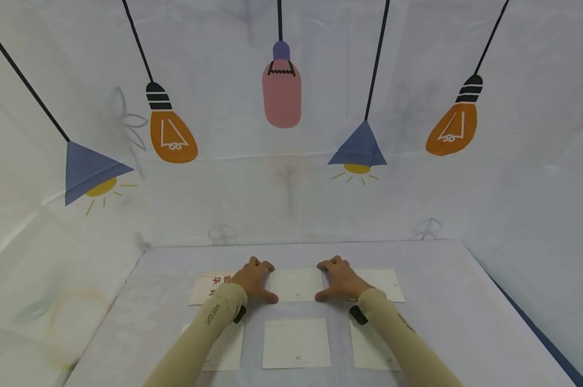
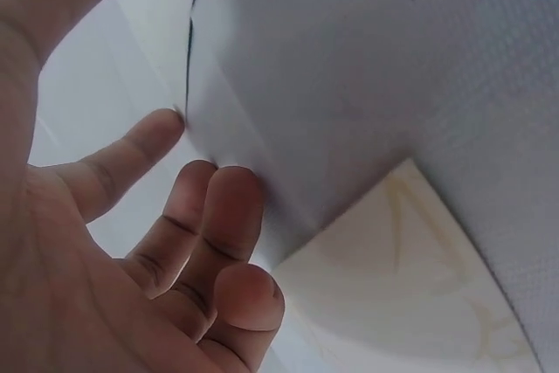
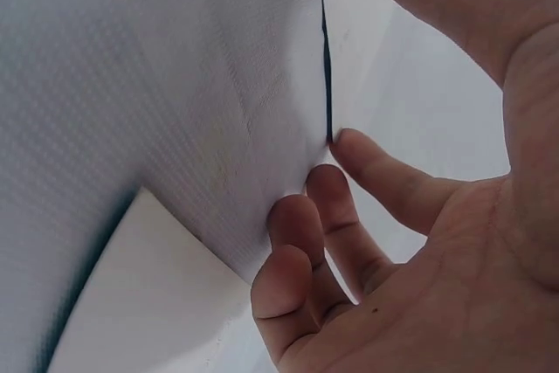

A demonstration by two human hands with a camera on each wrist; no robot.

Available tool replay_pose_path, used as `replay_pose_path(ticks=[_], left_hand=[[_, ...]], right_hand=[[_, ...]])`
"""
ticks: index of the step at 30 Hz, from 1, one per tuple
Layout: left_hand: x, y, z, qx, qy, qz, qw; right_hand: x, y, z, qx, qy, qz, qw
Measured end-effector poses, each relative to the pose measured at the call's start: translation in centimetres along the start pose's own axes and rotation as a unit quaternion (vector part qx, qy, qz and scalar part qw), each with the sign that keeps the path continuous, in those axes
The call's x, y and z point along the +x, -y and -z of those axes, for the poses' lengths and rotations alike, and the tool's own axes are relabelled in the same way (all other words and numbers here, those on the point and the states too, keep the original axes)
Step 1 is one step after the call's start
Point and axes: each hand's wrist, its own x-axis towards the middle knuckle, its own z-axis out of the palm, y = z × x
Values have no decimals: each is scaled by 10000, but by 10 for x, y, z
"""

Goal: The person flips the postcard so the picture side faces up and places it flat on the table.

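Observation:
A cream paper card (image 1: 296, 285) lies flat in the middle of the back row, between both hands. My left hand (image 1: 254, 280) is at its left edge, thumb toward the near corner and index finger toward the far one. Mirroring it, my right hand (image 1: 341, 280) has thumb and index finger at the right edge. In the left wrist view, the index fingertip (image 2: 166, 128) meets the card's corner while the other fingers are loosely bent. The right wrist view shows the right index fingertip (image 3: 349, 144) at the opposite corner. Neither hand curls round the card.
Left of the hands lies a card with red characters (image 1: 209, 285), partly covered by the left hand. A blank card (image 1: 385, 284) lies right. Nearer are a left card (image 1: 228, 349), a middle card (image 1: 296, 344) and a right card (image 1: 369, 346), on a white-covered table (image 1: 466, 322).

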Motion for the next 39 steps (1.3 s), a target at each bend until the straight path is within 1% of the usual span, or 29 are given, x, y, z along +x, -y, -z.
replay_pose_path(ticks=[6,8,11,15,18,21,25,29,32,35,39], left_hand=[[0,-1,1,23,32,10,10000],[0,-1,1,76,-7,-24,10000],[0,2,0,212,-187,-78,9996],[-1,6,1,179,-550,-80,9983],[-3,7,3,-163,-727,-78,9972],[-4,10,4,-591,-741,-49,9955],[-2,13,2,-1325,-508,-23,9899],[0,14,0,-1892,-200,-134,9816],[-2,13,0,-2186,-64,-195,9756],[-3,11,-1,-2392,-51,-196,9708],[-4,10,-1,-2511,-111,-252,9676]], right_hand=[[-1,2,1,64,-80,-4,9999],[-1,2,1,15,-124,15,9999],[-2,3,0,-85,-204,39,9997],[-3,4,-1,-212,-317,42,9993],[-4,5,-1,-215,-379,0,9990],[-5,7,-3,-160,-451,-40,9988],[-7,9,-6,-121,-535,-18,9985],[-10,10,-7,-51,-604,76,9981],[-11,9,-7,11,-652,160,9977],[-12,8,-8,51,-703,203,9973],[-12,8,-8,59,-820,285,9962]])
